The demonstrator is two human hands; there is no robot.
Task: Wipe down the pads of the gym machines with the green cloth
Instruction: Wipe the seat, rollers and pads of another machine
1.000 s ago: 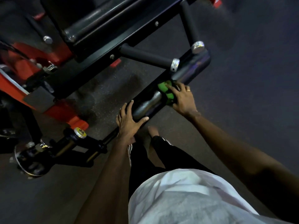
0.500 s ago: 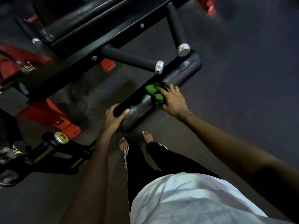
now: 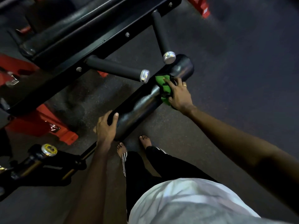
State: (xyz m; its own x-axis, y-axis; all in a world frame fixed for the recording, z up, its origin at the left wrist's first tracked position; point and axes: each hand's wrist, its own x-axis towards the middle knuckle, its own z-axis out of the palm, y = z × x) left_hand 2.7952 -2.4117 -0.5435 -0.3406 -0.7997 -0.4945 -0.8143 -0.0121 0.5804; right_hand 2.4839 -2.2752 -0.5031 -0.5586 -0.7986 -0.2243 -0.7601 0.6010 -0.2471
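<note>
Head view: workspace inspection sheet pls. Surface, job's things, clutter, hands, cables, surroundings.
Surface: dark speckled rubber floor.
Job's things: crumpled green cloth on the long black cylindrical roller pad.
Clutter: nothing seen.
Grippers: right hand holds the cloth against the pad; left hand grips the pad's near end.
Cables: nothing seen.
Surroundings: two black foam handles with chrome caps, red machine frame, the person's bare feet.
</note>
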